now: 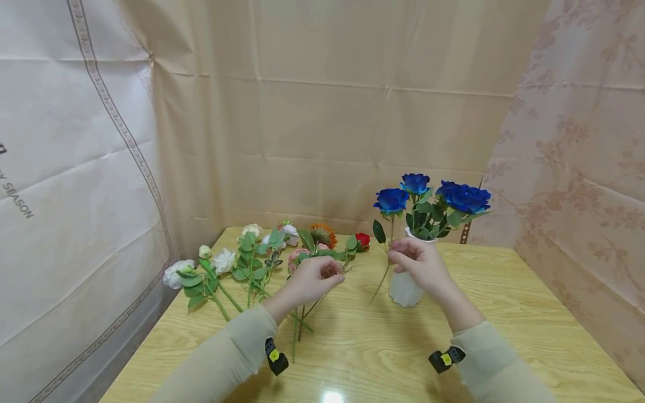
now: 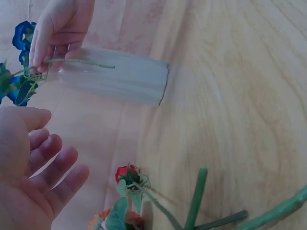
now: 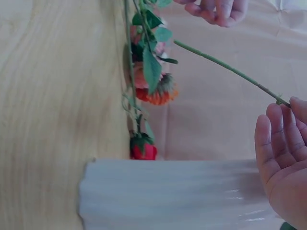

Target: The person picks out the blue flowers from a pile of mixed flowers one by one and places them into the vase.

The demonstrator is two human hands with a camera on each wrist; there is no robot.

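Observation:
Between thumb and fingers, my right hand [image 1: 417, 262] pinches the green stem [image 3: 225, 65] of a blue rose [image 1: 392, 200], whose bloom stands above the hand. Just behind that hand is a white vase [image 1: 406, 290] with a wavy base, holding other blue roses [image 1: 462, 197]; the hand hides part of it. My left hand [image 1: 313, 280] hovers over the flowers on the table, its fingers loosely bent with nothing in them, as the left wrist view shows. Close to it lie a red rose [image 1: 362, 241] and an orange flower [image 1: 323, 235].
White flowers [image 1: 224, 261] with green stems lie at the table's left side, and pink flowers [image 1: 298, 258] lie beside the orange one. The wooden table [image 1: 363, 358] backs onto a beige hanging cloth [image 1: 322, 123]. Patterned cloth [image 1: 584, 157] hangs on the right.

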